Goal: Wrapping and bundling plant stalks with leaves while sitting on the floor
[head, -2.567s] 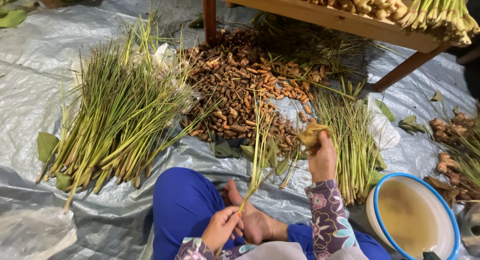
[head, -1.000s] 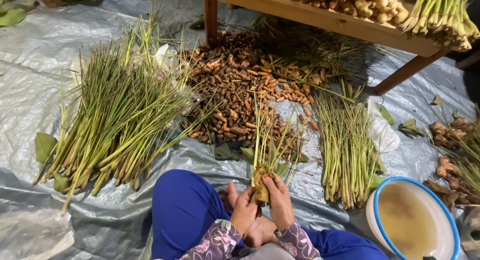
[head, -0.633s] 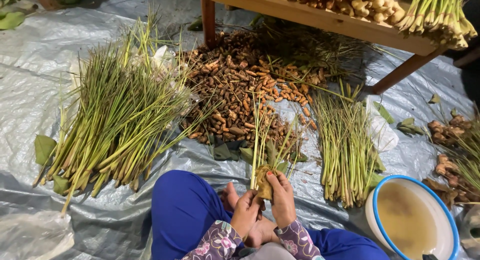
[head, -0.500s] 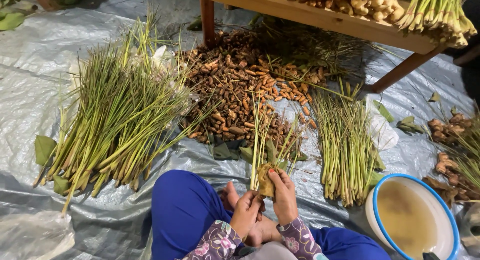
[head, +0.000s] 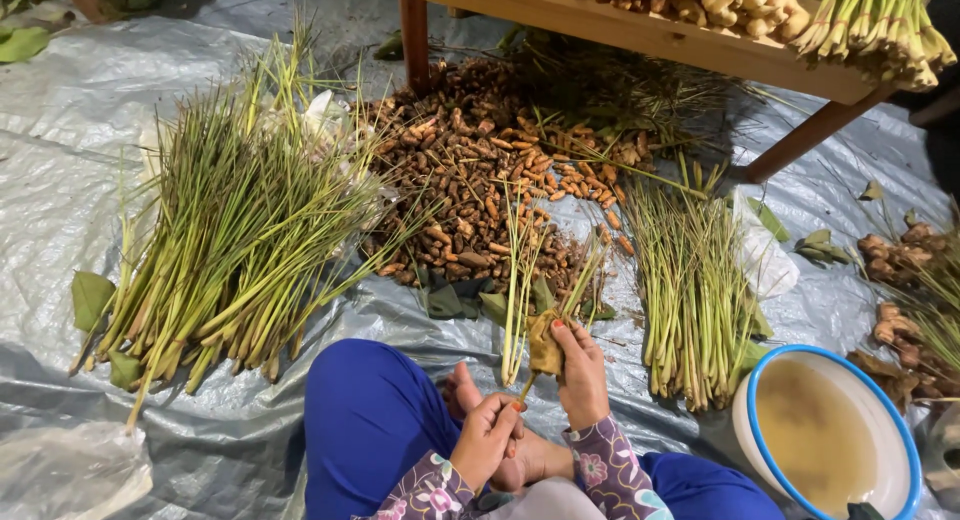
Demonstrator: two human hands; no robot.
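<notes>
On a grey plastic tarp (head: 90, 130) spread over the ground, a person sits cross-legged in blue trousers, bare foot tucked in at the lap.

Left hand (head: 487, 438): low, near the lap, fingers curled and pinching the lower end of a thin green stalk (head: 522, 388). Fingertips meet at the stalk; nails painted orange-red.

Right hand (head: 581, 372): raised just above and to the right of the left, closed around a small bunch of lemongrass stalks (head: 518, 280) together with a folded, yellow-brown leaf (head: 545, 342). The leaf sits against the base of the bunch, under the thumb. Stalk tips fan upward and away from the person, over the tarp.

Around the hands:
- Large heap of lemongrass (head: 230, 240) to the left, root ends toward the person, a few loose green leaves at its edge.
- Smaller, neater pile of lemongrass (head: 690, 290) to the right, just beside the right hand's side.
- Broad pile of brown-orange turmeric roots (head: 480, 170) straight ahead, beyond the held bunch.
- White basin with blue rim (head: 745, 420) at lower right, holding murky yellowish water.
- Knobbly ginger-like roots (head: 900, 280) at far right.
- Wooden table (head: 640, 35) at the top, carrying more roots and bundled stalks; one leg stands on the tarp.

Whether the leaf is wound fully round the bunch cannot be told.
</notes>
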